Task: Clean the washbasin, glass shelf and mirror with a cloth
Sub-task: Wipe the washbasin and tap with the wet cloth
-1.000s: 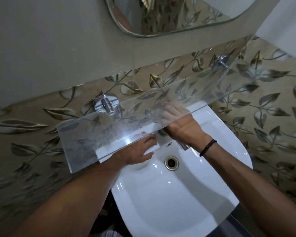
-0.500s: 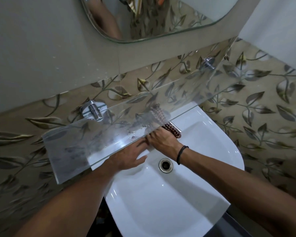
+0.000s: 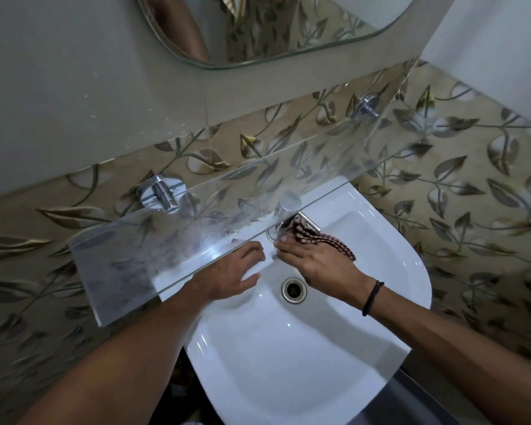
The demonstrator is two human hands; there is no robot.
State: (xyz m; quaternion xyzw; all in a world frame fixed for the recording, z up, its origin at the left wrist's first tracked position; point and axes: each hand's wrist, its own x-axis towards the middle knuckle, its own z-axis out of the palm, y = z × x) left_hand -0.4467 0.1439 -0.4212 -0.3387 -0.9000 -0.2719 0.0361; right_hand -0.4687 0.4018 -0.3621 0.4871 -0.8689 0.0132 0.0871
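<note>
Cloth's out in the open now, it was tucked up under the glass half a second back and a second ago I couldn't see it at all, and the right hand point(image 3: 316, 265) has drawn back from under the shelf towards the bowl. Head view, looking down: that hand lies on the checked cloth point(image 3: 314, 237) at the foot of the tap point(image 3: 288, 210), fingers laid over it and pressing it onto the back ledge of the washbasin point(image 3: 288, 378), one end trailing out to the right; whether the fingers pinch the fabric I cannot tell from up here. Black wristband point(image 3: 371, 297) on that wrist. Left hand point(image 3: 233, 268) just beside it, nearly touching, fingers spread and flat on the ledge, gripping nothing, right under the front edge of the glass shelf point(image 3: 166, 240). Shelf's smeared and dotted with droplets, carried on two chrome brackets point(image 3: 161, 194) against the leaf-patterned tiles point(image 3: 472, 194). Drain point(image 3: 294, 289) sits just below and between the two hands. Mirror point(image 3: 273, 26) at the top of my picture, an arm reflected in it
</note>
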